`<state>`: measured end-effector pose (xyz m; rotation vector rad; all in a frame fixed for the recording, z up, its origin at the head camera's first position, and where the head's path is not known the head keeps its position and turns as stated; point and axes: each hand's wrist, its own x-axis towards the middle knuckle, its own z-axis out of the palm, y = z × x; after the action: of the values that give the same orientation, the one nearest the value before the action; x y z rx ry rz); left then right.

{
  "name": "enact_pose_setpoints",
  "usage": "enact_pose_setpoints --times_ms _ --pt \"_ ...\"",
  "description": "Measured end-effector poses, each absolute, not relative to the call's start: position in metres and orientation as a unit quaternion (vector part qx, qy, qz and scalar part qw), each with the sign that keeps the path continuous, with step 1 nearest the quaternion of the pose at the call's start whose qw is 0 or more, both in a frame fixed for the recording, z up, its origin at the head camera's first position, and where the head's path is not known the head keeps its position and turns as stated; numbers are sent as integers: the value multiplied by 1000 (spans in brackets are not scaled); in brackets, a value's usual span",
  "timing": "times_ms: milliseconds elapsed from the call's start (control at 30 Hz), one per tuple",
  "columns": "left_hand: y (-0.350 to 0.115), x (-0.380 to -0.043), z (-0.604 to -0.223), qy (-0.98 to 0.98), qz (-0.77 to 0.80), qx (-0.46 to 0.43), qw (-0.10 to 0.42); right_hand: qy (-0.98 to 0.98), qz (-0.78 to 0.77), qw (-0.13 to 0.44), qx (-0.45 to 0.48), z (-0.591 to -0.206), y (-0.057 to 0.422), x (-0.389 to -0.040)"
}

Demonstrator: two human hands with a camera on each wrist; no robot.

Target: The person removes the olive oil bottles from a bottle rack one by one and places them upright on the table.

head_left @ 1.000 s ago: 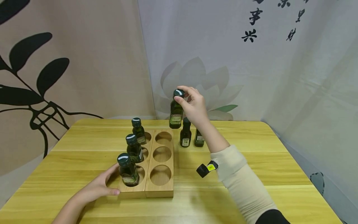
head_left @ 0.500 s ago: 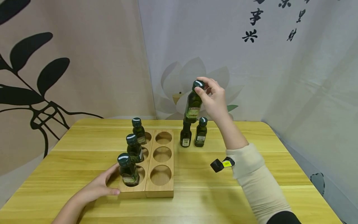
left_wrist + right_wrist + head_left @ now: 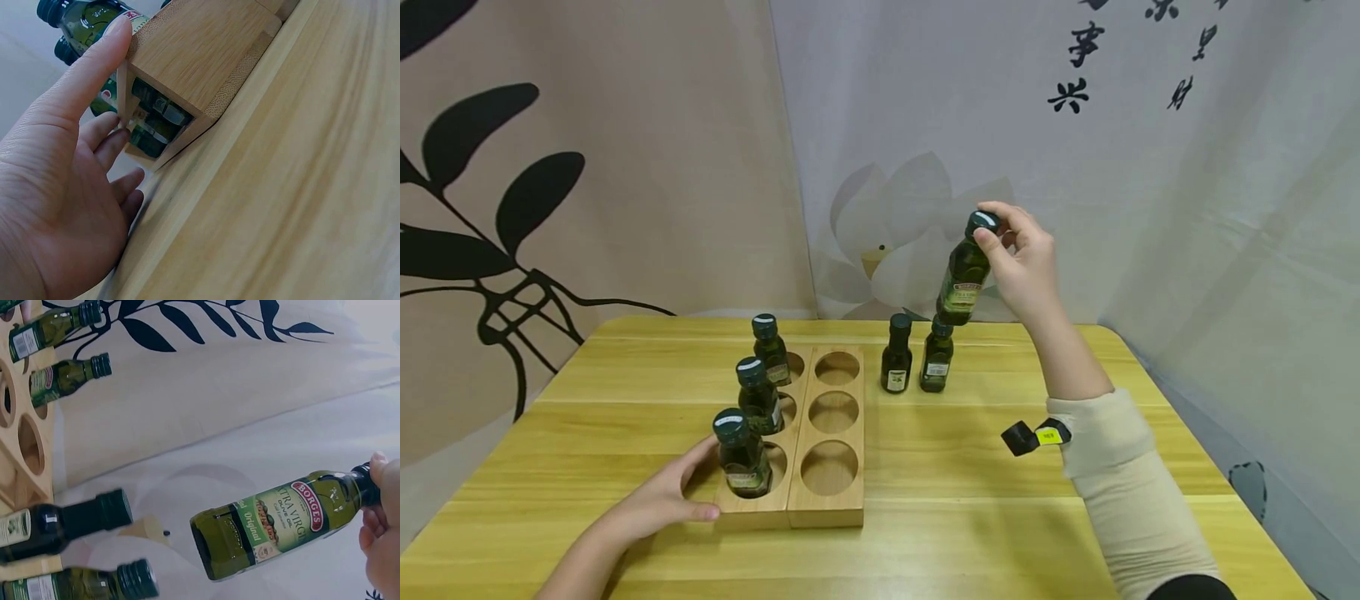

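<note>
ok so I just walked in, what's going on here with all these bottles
A person is handling small dark bottles around a wooden rack. Their right hand holds an olive oil bottle by its cap end, tilted in the air, while their left hand rests against the rack's near left corner. Three bottles sit in the rack's left row, and two more bottles stand on the table to its right.
</note>
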<state>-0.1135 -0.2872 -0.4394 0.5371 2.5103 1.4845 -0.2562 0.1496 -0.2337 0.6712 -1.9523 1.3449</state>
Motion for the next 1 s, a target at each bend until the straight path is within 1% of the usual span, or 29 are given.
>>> enact_pose_setpoints --times_ms 533,733,1000 --pt "-289 -115 -441 847 491 183 85 -785 481 331 208 -248 191 -257" --pt "-290 -113 -440 846 494 185 83 -809 465 311 180 -265 199 -260" --pt "-289 -116 -443 844 498 180 88 -821 463 287 174 -296 206 -264"
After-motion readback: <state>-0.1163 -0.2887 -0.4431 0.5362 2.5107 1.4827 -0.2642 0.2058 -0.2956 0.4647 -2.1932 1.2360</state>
